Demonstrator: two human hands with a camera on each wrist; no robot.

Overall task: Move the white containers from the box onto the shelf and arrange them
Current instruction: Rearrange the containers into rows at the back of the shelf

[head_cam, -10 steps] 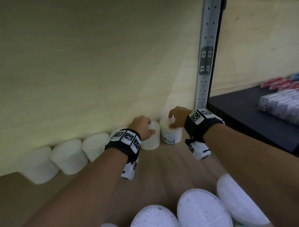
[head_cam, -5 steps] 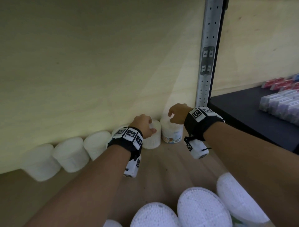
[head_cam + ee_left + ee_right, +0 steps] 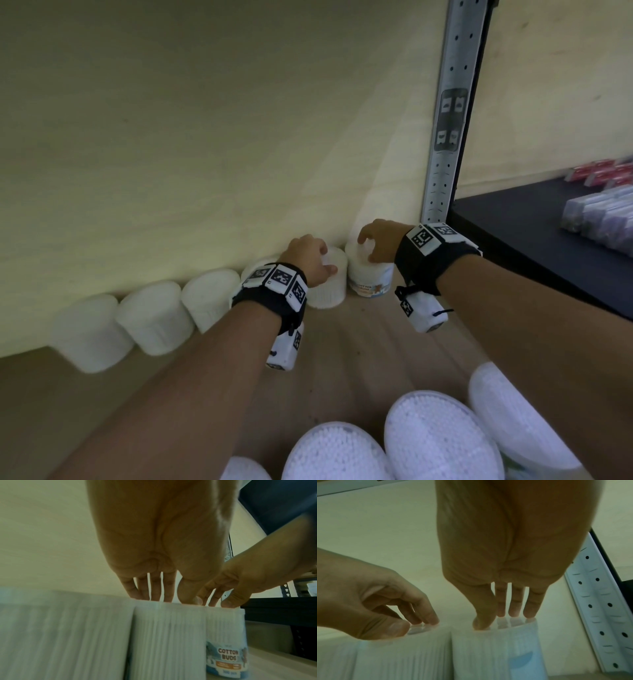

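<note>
A row of white containers stands along the back wall of the wooden shelf (image 3: 346, 356). My left hand (image 3: 310, 255) (image 3: 164, 599) grips the top of one ribbed white container (image 3: 329, 291) (image 3: 168, 635) from above, fingers behind and thumb in front. Just to its right, my right hand (image 3: 375, 241) (image 3: 503, 619) grips the top of a container with a "Cotton Buds" label (image 3: 371, 279) (image 3: 226, 628) (image 3: 496, 653). The two containers stand side by side, touching or nearly so, close to the wall. Each wrist view also shows the other hand.
Three more white containers (image 3: 212, 294) (image 3: 154, 318) (image 3: 90, 332) continue the row to the left. Several white container lids (image 3: 435, 442) fill the bottom edge near me. A perforated metal upright (image 3: 448, 120) bounds the shelf on the right; beyond it a black shelf (image 3: 513, 233) carries wrapped packs (image 3: 603, 219).
Both hands have shifted a little farther toward the back wall with their containers under them. The rest of the row has stayed put.
</note>
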